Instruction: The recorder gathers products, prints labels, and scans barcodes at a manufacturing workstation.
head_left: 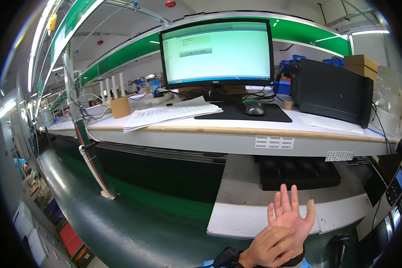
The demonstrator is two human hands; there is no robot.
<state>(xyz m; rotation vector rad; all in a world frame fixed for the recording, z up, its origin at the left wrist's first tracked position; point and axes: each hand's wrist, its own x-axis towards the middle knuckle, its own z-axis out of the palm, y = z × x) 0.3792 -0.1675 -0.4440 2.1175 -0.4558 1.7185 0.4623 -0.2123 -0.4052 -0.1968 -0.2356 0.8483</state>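
Note:
My right hand (291, 219) is raised with its palm toward me, its fingers stretched out and apart. A tan cover (311, 206) sits on its thumb tip. Across the heel of that palm and the wrist lies my left hand (267, 244), fingers curled and closed on the right wrist. A black band (297, 261) circles the right wrist, partly behind the left fingers. Around the left wrist there is a black strap with a small dark device (228, 257). Both hands are in front of a low white shelf (250, 219), below a black slotted tray (299, 174).
Above the shelf runs a white workbench (187, 136) with a monitor (216, 53), a mouse (253, 107) on a black pad, paper sheets (169, 114) and a black computer case (332, 91). A post (93, 161) stands at the left. A red crate (70, 239) is at lower left.

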